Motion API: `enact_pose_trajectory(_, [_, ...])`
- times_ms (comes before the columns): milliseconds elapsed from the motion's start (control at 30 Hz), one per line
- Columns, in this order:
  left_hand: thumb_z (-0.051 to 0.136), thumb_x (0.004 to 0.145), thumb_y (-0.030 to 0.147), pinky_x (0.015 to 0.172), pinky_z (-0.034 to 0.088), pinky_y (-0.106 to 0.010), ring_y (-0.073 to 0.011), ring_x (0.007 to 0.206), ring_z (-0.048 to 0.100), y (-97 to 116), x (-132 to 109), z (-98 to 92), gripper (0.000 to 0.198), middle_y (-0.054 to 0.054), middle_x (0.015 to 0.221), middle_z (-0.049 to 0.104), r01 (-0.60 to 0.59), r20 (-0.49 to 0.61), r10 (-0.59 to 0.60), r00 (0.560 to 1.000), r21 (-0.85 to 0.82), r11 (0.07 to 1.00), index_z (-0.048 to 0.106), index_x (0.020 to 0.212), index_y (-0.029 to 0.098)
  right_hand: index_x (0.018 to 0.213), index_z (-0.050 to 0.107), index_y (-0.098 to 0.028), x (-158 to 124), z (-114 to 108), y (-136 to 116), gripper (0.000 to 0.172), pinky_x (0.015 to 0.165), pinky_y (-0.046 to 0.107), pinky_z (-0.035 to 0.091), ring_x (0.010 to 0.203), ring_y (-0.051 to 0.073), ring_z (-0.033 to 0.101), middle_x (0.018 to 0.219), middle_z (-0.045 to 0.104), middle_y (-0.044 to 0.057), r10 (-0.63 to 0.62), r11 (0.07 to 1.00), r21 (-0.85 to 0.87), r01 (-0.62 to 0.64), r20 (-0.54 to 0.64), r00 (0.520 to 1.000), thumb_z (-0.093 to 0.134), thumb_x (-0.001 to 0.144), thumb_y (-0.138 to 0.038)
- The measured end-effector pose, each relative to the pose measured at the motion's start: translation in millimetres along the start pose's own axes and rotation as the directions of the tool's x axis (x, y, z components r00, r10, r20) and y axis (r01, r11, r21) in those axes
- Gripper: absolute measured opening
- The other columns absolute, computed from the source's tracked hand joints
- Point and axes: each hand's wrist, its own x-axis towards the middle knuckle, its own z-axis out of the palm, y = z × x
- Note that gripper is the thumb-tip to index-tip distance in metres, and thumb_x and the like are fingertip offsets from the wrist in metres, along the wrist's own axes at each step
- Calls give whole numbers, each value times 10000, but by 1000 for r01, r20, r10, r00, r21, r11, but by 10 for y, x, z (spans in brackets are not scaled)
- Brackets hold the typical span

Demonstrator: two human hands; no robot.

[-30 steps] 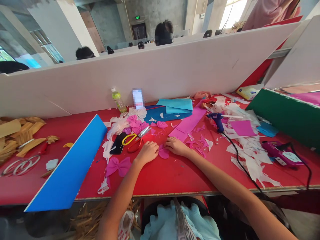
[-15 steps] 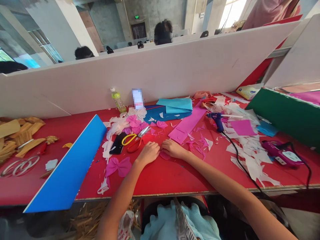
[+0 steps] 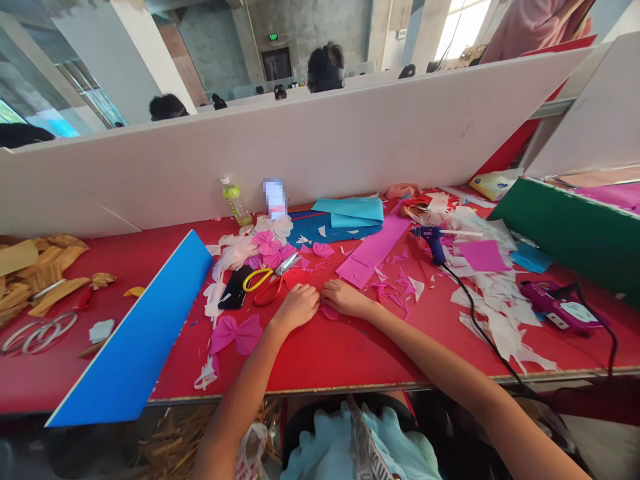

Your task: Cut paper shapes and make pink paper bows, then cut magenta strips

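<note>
My left hand (image 3: 299, 303) and my right hand (image 3: 343, 297) meet at the fingertips low over the red table, both with fingers curled in. A small pink paper piece (image 3: 329, 312) shows under my right fingers; what my left fingers pinch is hidden. Just beyond my left hand lie scissors (image 3: 273, 275) with one yellow and one red handle, blades apart. Beside them is a black phone (image 3: 235, 288). Left of my left forearm rests a pink paper bow shape (image 3: 237, 335). A long pink paper strip (image 3: 373, 253) stretches away beyond my right hand.
A blue panel (image 3: 140, 333) stands at the left, a green one (image 3: 565, 233) at the right. A glue gun (image 3: 434, 243) trails its cord among white paper scraps (image 3: 500, 313). At the back stand a bottle (image 3: 236, 202) and a lit phone (image 3: 275, 199) against the white divider (image 3: 300, 147).
The view has shifted very slightly. Both hands stay in the same place, with their fingers together over the pink paper piece.
</note>
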Motion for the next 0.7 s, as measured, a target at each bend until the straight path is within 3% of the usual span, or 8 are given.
enact_pose_trajectory(700, [474,873,201,775,366,-334,-192,845,540,-4,-5,-15,121,-59,851,606,14,20,-14,1000,-2,1000,565,806,158,866,603,-134,-100,-84,134,190,704,288,376,744,158,495,815,571,70,20,999,50,-21,17,1000,430,913,-201])
